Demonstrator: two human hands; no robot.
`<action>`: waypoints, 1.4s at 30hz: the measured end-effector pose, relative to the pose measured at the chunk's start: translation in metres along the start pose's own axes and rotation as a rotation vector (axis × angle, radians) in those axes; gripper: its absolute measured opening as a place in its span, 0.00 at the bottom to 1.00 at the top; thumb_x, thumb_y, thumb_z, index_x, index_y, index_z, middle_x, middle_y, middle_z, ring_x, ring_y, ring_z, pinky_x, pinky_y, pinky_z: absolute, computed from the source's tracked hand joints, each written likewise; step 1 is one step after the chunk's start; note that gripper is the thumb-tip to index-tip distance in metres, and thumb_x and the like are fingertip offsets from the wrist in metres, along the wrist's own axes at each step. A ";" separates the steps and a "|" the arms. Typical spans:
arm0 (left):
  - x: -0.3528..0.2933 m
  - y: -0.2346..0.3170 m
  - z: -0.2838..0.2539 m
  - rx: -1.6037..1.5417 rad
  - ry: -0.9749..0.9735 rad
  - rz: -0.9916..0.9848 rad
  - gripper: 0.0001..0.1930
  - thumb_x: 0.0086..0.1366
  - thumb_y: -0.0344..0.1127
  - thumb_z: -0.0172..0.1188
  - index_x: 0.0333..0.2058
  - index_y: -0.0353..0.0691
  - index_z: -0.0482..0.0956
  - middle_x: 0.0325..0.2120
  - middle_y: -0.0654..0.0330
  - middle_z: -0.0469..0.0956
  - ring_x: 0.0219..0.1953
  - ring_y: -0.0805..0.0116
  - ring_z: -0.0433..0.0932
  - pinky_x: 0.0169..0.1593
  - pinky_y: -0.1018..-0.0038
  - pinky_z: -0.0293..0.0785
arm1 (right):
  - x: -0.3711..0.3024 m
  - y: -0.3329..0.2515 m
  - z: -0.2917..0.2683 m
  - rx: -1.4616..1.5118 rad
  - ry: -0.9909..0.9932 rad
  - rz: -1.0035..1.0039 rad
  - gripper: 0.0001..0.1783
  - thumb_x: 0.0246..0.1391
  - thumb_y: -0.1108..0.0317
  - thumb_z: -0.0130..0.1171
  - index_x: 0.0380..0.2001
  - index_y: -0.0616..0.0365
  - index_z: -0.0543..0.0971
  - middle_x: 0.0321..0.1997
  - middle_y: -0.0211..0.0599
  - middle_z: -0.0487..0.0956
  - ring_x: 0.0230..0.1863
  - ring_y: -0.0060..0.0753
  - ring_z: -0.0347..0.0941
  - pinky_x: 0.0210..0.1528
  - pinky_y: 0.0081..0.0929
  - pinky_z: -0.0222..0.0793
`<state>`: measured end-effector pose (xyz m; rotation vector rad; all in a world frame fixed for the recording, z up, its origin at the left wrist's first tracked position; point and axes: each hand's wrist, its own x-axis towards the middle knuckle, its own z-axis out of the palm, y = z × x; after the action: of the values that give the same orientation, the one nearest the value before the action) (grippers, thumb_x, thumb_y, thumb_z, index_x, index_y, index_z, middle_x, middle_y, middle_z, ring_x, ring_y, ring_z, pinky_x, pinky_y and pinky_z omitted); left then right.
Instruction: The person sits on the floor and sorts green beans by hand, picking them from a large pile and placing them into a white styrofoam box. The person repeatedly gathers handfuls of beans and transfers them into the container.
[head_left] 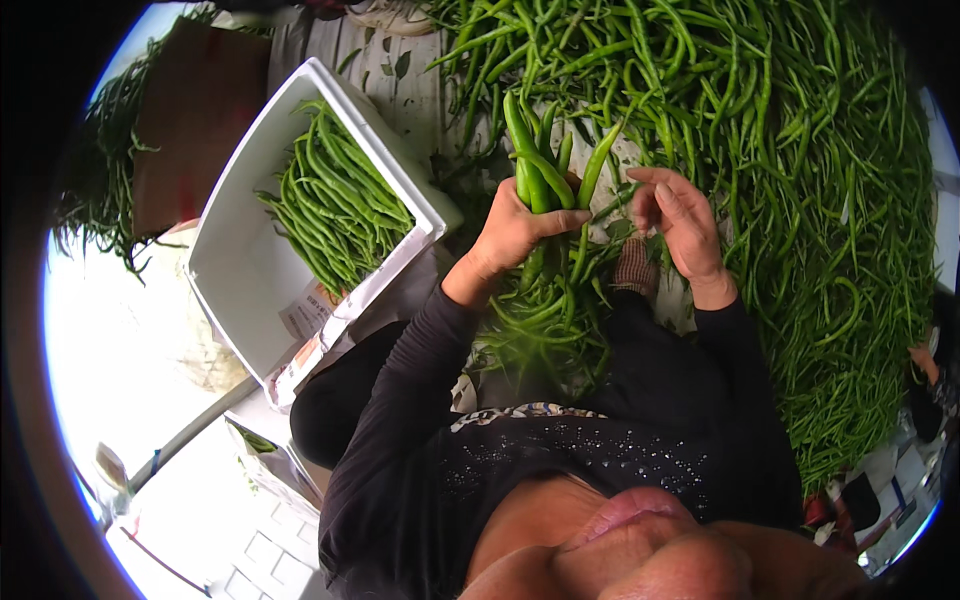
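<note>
**Gathering long green peppers into a fistful**

Gripping a bunch of green peppers (pixel 545 175), the left hand (pixel 515 230) is closed around their middles, tips fanning up and far. Just to its right, the right hand (pixel 680 225) hangs open and holds nothing, fingers loosely curled over the big pepper heap (pixel 800 200) that fills the right side. At the left stands a white foam box (pixel 235 270), partly filled with peppers laid lengthwise (pixel 335 205). My judgement: the bunch looks uneven, so a pepper could slide out of the fist, and squeezing harder might snap the thinner ones.
</note>
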<state>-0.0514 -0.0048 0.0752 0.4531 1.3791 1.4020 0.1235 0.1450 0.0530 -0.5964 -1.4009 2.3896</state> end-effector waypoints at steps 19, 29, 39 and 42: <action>-0.177 0.177 -0.390 0.173 0.973 -0.118 0.08 0.54 0.29 0.64 0.32 0.31 0.79 0.27 0.55 0.80 0.26 0.65 0.81 0.34 0.69 0.81 | -0.002 0.039 0.004 -0.201 0.053 0.071 0.15 0.63 0.66 0.50 0.48 0.63 0.73 0.29 0.29 0.74 0.28 0.18 0.67 0.32 0.18 0.65; -0.164 0.057 -0.499 0.096 1.090 -0.443 0.08 0.56 0.33 0.63 0.32 0.34 0.79 0.27 0.55 0.81 0.24 0.63 0.80 0.32 0.67 0.80 | 0.004 0.047 0.000 -0.294 0.078 0.137 0.14 0.63 0.67 0.49 0.48 0.63 0.73 0.28 0.29 0.73 0.29 0.18 0.67 0.33 0.19 0.65; -0.144 -0.065 -0.529 0.572 1.179 -0.280 0.59 0.45 0.62 0.69 0.64 0.31 0.48 0.59 0.42 0.62 0.62 0.49 0.61 0.62 0.66 0.60 | 0.004 0.060 0.008 -0.306 0.081 0.227 0.14 0.63 0.69 0.49 0.48 0.66 0.72 0.29 0.30 0.74 0.30 0.19 0.67 0.34 0.18 0.65; -0.124 -0.074 -0.526 0.735 1.304 -0.304 0.57 0.47 0.66 0.65 0.63 0.30 0.51 0.59 0.40 0.62 0.61 0.49 0.62 0.61 0.64 0.61 | -0.003 0.065 0.005 -0.350 0.104 0.223 0.14 0.63 0.67 0.48 0.48 0.63 0.73 0.29 0.28 0.73 0.29 0.18 0.67 0.32 0.19 0.64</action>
<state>-0.4183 -0.3785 -0.0780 -0.3399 2.8865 0.8202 0.1206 0.1093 -0.0011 -0.9980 -1.8036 2.2455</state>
